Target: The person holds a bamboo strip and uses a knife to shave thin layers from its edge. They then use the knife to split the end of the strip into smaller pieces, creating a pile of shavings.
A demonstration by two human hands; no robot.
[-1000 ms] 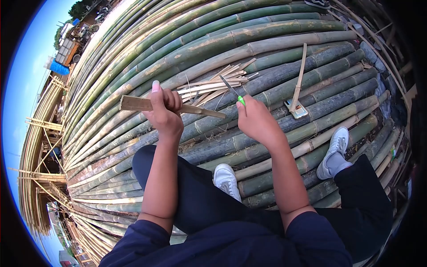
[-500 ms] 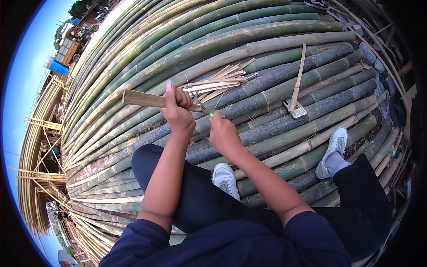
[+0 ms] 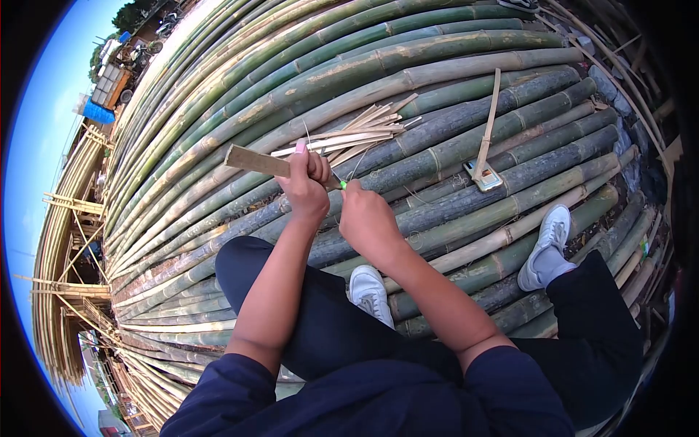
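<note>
My left hand [image 3: 306, 191] is closed around a flat split bamboo piece [image 3: 255, 161], its thumb along the top and the wide end sticking out to the left. My right hand [image 3: 366, 222] grips a knife [image 3: 343, 185], of which a bright green bit of handle and a little of the blade show. The blade lies against the bamboo's right end, between the two hands; its exact contact is hidden by the fingers. A thin sliver [image 3: 307, 132] rises behind the left hand. Just beyond the hands lies a heap of thin bamboo strips [image 3: 364, 137].
Long bamboo poles [image 3: 451, 149] lie side by side under and around me. To the right, a narrow bamboo strip [image 3: 491, 109] rests across a small flat rectangular object [image 3: 489, 180]. My white shoes [image 3: 370, 295] stand on the poles. A bamboo rack [image 3: 76, 288] is at far left.
My left hand has moved right, closer to my right hand, carrying the bamboo piece with it. Less of the knife blade shows. The right hand has barely shifted.
</note>
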